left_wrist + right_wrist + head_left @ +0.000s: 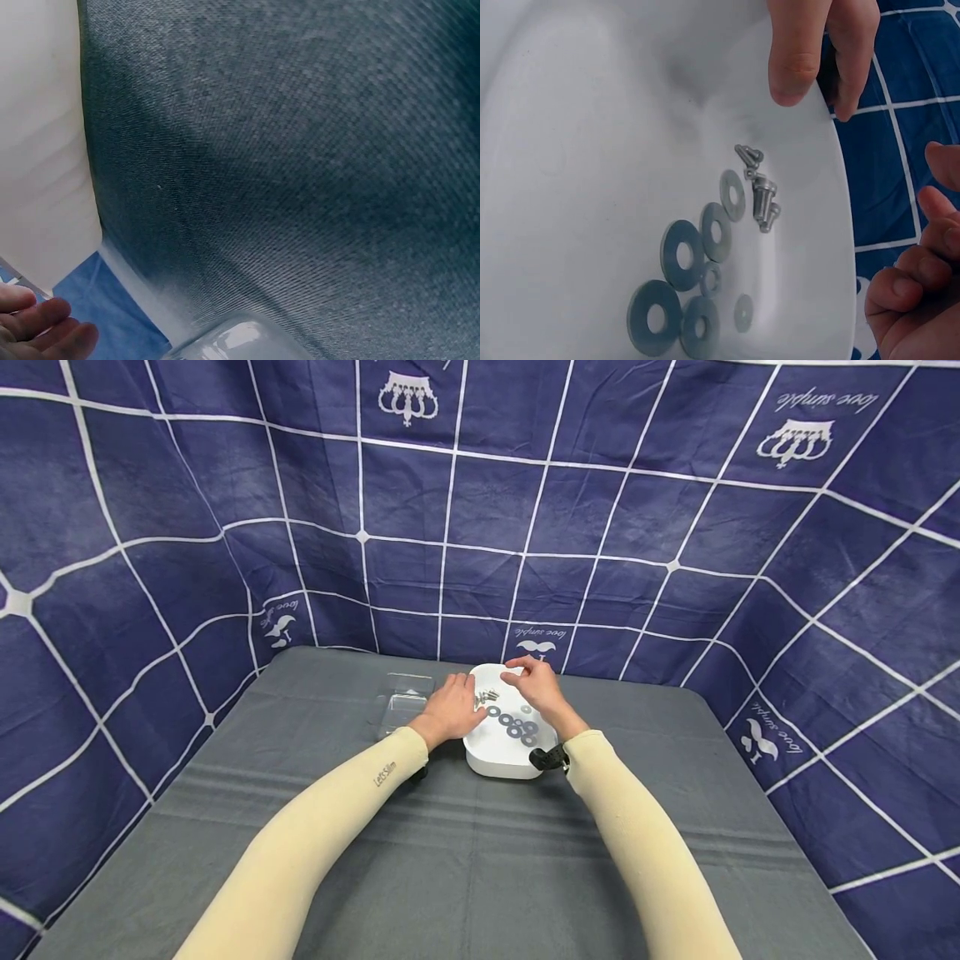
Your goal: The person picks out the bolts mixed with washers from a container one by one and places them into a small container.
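White tray (498,765) with rounded corners, on the grey cloth-covered table (465,860), towards the far edge. Inside, close to the left side, a small heap of silvery screws (761,199), overlapping, exact count unclear. Beside the heap, 7 flat grey washers (669,255) of mixed sizes, most in a touching or nearly touching chain, 1 small washer lying slightly apart. Left hand (452,706) at the tray's left rim, thumb over the inside, fingers loosely bent by the rim; whether gripping or merely resting there, cannot tell. Right hand (536,685) above the far right part of the tray, fingers loosely bent, index finger and thumb curved towards each other, tips apart. Left of the tray, clear plastic containers (405,710), outlines faint; rounded edge of 1 also low in the left wrist view. Cream sleeves (307,835), dark lettering on the left. Black device (550,758) at the right wrist. Around the table, blue cloth (483,497) with white grid lines and crown prints.
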Available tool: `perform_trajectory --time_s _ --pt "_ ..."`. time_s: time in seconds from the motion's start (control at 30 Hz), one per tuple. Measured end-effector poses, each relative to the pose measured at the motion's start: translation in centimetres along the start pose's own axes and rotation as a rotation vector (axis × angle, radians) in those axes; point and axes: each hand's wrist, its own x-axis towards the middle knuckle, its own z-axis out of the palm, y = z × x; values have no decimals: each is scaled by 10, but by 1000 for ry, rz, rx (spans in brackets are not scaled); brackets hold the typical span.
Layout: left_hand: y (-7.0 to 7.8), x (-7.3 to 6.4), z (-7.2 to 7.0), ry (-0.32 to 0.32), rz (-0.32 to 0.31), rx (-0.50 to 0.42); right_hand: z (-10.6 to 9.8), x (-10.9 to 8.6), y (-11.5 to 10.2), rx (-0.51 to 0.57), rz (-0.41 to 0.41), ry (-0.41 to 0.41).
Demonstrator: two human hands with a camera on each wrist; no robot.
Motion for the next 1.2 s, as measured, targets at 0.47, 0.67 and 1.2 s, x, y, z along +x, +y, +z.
perform_trajectory --time_s 0.47,0.67,1.2 --pt "-2 -1 2 -8 -43 -10 16 12 11 88 74 16" --pt "-3 -5 3 -24 -51 -19 23 15 15 69 136 7" --pt "1 -3 2 -32 -38 8 37 21 28 -17 160 65"
